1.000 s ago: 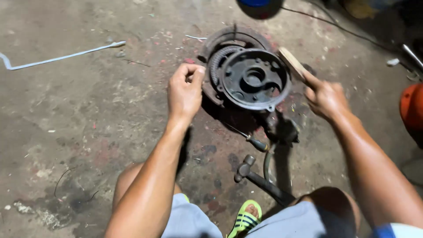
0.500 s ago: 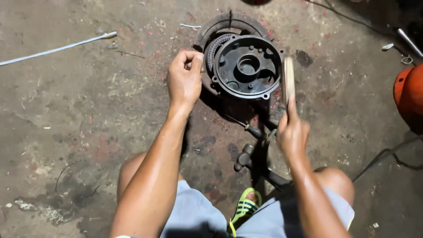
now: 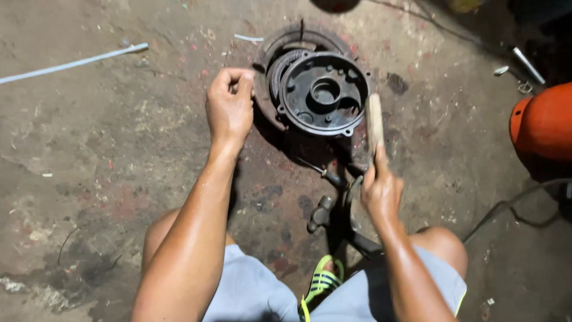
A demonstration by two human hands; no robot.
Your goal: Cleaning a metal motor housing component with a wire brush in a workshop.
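A round black metal motor cover lies on a rusty ring-shaped plate on the concrete floor. My left hand is closed at the left rim of the plate, fingers curled; what it pinches is hidden. My right hand grips a wooden handle that stands upright beside the cover's right edge. The handle's head is hidden behind the hand.
A screwdriver and a dark metal tool lie on the floor between my knees. A white rod lies at the upper left. An orange rounded object sits at the right edge, with a black cable below it.
My right hand has swung the wooden handle in from the right, down to the cover's right edge. My left hand has stayed at the plate's left rim.
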